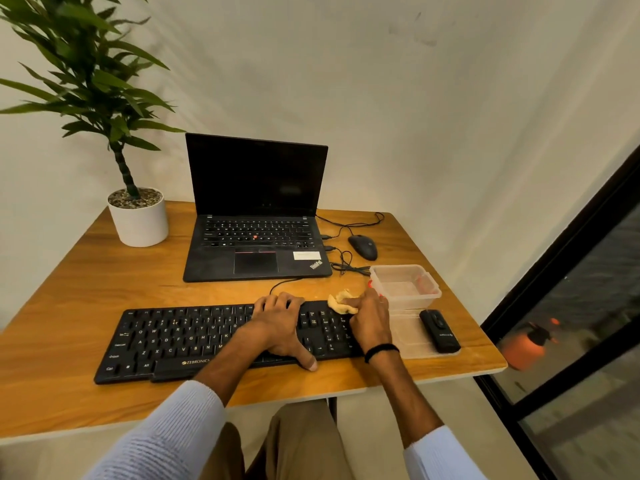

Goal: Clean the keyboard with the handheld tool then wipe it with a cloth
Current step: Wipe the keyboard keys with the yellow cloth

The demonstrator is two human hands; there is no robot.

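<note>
The keyboard (194,337) lies flat on the bench (86,289), and both grips are at its right end. The left grip (277,327) spans it from front to back, fingers bent over the far edge and thumb at the near edge, holding it. The right grip (370,320) sits over the keyboard's far right corner, its fingers closed around a crumpled yellow cloth (341,301) that touches that corner. The black handheld tool (440,330) lies untouched just right of the keyboard on a clear lid (412,337), with a clear plastic box (405,285) beyond it. Behind the keyboard stand an open laptop (256,209) and a mouse (362,247).
</note>
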